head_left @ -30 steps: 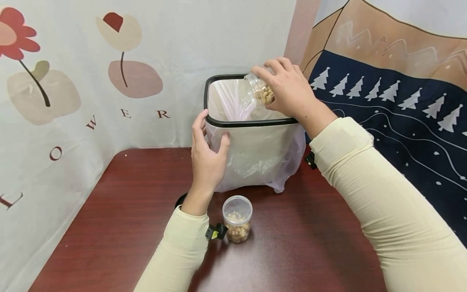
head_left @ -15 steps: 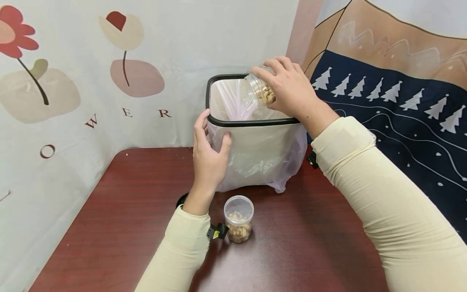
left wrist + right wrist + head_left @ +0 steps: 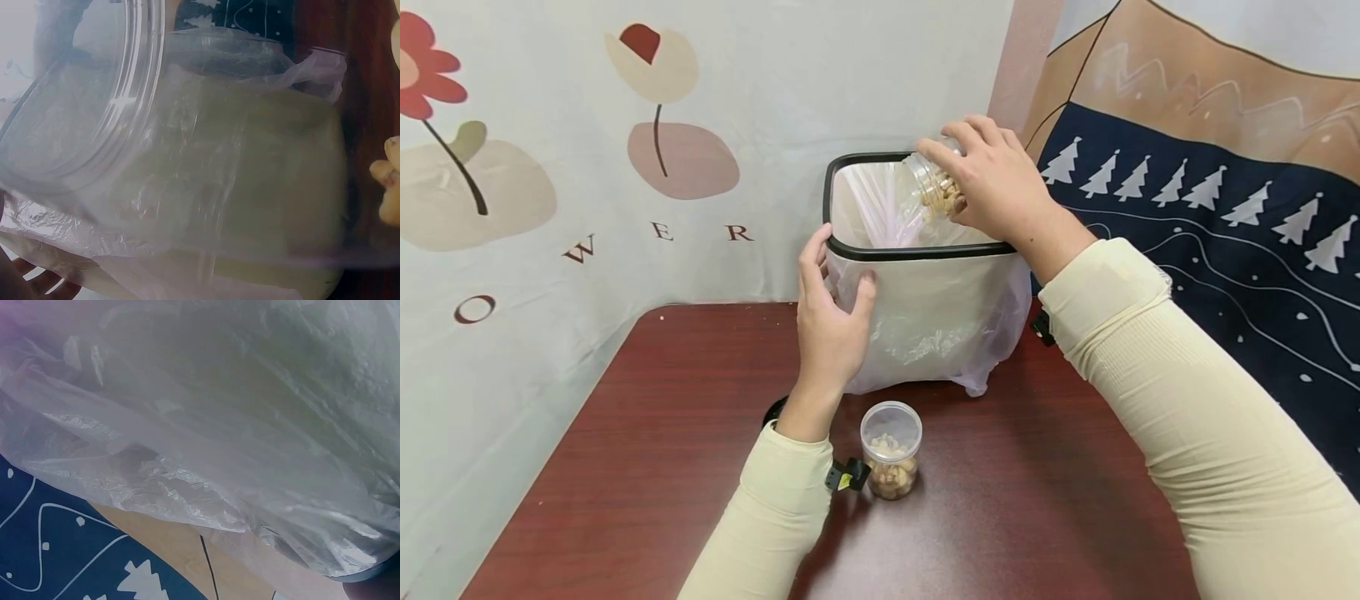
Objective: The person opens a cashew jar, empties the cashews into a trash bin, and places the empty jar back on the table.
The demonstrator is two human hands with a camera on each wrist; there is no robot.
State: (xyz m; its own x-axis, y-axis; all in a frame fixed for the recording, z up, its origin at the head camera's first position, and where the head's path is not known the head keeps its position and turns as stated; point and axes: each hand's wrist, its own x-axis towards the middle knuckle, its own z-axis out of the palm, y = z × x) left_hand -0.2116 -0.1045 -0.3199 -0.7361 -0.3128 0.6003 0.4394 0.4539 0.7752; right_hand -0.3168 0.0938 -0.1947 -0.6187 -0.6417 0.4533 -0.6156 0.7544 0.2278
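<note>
My right hand grips a clear plastic jar of cashews, tilted with its mouth to the left, over the trash bin. A pale purple bag lines the bin, which has a black rim. At the bin's front left corner, my left hand holds on, its thumb against the front and its fingers along the left side. A second clear jar with cashews stands upright by the left wrist; its wall fills much of the left wrist view. In the right wrist view only the bag shows large.
Dark red table under everything. White flower-print cloth hangs behind, and a navy cloth with white trees hangs to the right. Wrist camera on the left sleeve sits close beside the standing jar.
Cashews inside the tilted jar have shifted slightly toward its mouth. Both hands, the bin and the standing jar keep their places; the head view has swung a little.
</note>
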